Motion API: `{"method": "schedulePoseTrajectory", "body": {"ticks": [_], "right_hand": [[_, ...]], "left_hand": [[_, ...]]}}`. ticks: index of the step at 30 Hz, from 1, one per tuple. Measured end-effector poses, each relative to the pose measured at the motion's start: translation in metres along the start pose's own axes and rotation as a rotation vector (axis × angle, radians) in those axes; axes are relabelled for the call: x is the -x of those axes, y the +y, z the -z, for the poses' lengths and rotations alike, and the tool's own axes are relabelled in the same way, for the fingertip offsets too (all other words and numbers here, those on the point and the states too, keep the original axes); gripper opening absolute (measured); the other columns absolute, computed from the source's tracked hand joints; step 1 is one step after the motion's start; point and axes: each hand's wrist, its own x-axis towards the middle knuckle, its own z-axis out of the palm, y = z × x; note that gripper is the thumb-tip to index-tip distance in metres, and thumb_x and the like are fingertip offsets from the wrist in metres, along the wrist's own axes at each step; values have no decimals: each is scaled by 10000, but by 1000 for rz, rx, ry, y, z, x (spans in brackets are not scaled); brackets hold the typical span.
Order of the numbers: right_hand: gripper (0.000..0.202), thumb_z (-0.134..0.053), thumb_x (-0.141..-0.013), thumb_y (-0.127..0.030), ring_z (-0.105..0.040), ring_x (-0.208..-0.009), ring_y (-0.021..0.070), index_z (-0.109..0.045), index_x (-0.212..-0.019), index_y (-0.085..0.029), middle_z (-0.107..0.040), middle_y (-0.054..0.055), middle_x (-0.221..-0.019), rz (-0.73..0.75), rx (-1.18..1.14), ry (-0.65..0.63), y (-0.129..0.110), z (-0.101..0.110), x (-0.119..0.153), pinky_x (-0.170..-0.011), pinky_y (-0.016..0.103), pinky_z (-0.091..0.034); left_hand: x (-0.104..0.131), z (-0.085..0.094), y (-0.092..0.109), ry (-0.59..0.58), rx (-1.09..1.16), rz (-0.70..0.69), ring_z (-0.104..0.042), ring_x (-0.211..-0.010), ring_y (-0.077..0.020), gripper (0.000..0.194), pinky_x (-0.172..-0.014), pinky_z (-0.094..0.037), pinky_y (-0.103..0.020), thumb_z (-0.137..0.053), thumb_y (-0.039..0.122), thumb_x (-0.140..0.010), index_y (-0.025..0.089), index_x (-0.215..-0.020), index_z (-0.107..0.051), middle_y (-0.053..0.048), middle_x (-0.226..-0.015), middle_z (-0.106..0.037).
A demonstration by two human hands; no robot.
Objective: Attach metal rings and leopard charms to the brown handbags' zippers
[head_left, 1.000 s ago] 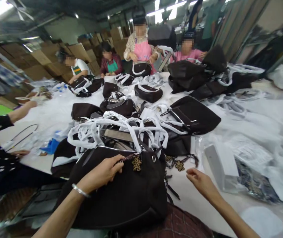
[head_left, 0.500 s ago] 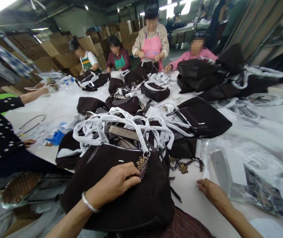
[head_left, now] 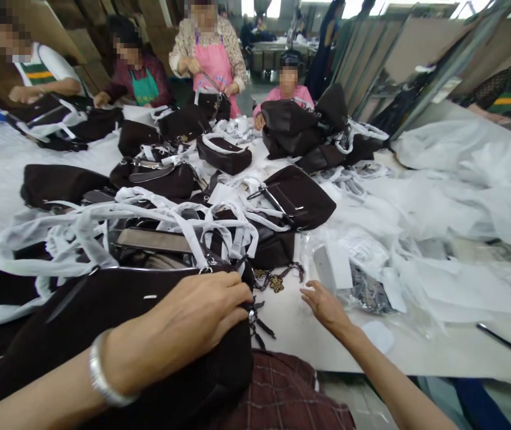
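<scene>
A large dark brown handbag [head_left: 157, 346] with white-wrapped straps [head_left: 80, 221] lies before me at the table edge. My left hand [head_left: 193, 313], with a silver bangle, rests on its front near the upper right corner. Its fingers are bent together and cover whatever lies under them; the charm below the strap ring is hidden. My right hand [head_left: 325, 307] is over the table to the right, fingers loosely bent and apart, nothing visible in them. Closest to its fingertips are a leopard-print flower charm [head_left: 277, 282] on a beaded strap and a clear plastic packet [head_left: 369, 286].
More dark handbags [head_left: 302, 197] are heaped behind, with a taller stack [head_left: 289, 128] at the far side. White wrapping sheets [head_left: 443, 203] spread over the right. A black pen [head_left: 497, 337] lies near the front edge. Several co-workers sit or stand around the table.
The view has turned right and come closer. My left hand has shifted over the charm it was touching, which is now covered. My right hand stays beside the packet, fingers still apart.
</scene>
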Motion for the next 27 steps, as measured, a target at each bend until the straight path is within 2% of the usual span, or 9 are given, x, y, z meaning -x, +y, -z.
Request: {"method": "schedulePoseTrajectory", "body": {"ticks": [3, 7, 9, 11, 14, 17, 22, 25, 27], "right_hand": [[285, -469, -986, -281, -642, -1018, 239, -727, -1054, -180, -687, 124, -1128, 76, 0, 65, -12, 17, 1, -898, 355, -495], [265, -504, -982, -310, -618, -833, 211, -723, -860, -225, -700, 51, -829, 168, 3, 111, -35, 40, 0, -768, 319, -474], [257, -519, -975, -294, -596, -779, 204, -698, -808, -217, -671, 41, -766, 224, -6, 173, -47, 49, -1, -690, 295, -442], [258, -503, -979, -256, -572, -731, 196, -668, -792, -191, -641, 43, -728, 302, -31, 261, -57, 58, -1, -648, 287, -407], [280, -479, -992, -254, -539, -669, 182, -626, -770, -168, -597, 41, -678, 413, -63, 359, -71, 71, -2, -641, 293, -371], [291, -509, -989, -300, -526, -617, 165, -604, -746, -169, -575, 25, -637, 501, -67, 390, -82, 82, -3, -646, 300, -351], [276, -544, -974, -270, -537, -585, 154, -592, -720, -174, -586, 17, -613, 610, -122, 376, -98, 91, -8, -631, 297, -367], [152, -543, -967, -208, -591, -646, 160, -661, -876, -178, -655, 30, -702, 644, -258, 315, -103, 99, -7, -660, 290, -421], [136, -553, -958, -201, -632, -701, 160, -686, -985, -202, -689, 32, -767, 632, -387, 266, -101, 109, -3, -681, 277, -465]], "left_hand": [[-34, -19, 18, -31, 0, -71, -636, -931, -185, 196, -848, -511, -318, -518, 288, -955, 250, -1137, -578, -13, -1060, -639], [-77, -56, 22, -46, -16, -180, -656, -1028, -238, 390, -868, -537, -338, -636, 329, -889, 182, -1235, -531, -75, -1148, -648], [-96, -74, 19, -73, -85, -220, -684, -989, -261, 350, -815, -556, -341, -629, 339, -891, 149, -1180, -575, -100, -1103, -681], [-109, -88, 16, -92, -169, -212, -712, -899, -281, 290, -729, -566, -346, -593, 374, -911, 122, -1044, -643, -123, -998, -715], [-116, -102, 11, -90, -217, -180, -726, -830, -295, 327, -654, -557, -342, -562, 421, -922, 120, -903, -689, -147, -901, -734], [-109, -103, 7, -77, -224, -139, -728, -810, -292, 312, -633, -544, -334, -563, 421, -916, 148, -866, -705, -135, -869, -744], [-91, -84, 5, -93, -198, -81, -724, -779, -245, 193, -600, -493, -281, -579, 351, -871, 211, -837, -708, -81, -849, -758], [-76, -70, 9, -39, -129, -45, -700, -707, -226, 138, -520, -404, -260, -590, 318, -799, 223, -749, -677, -40, -768, -747], [-63, -61, 14, 61, -87, -26, -654, -617, -198, 129, -487, -340, -261, -594, 285, -753, 206, -656, -625, -26, -676, -713]]}}
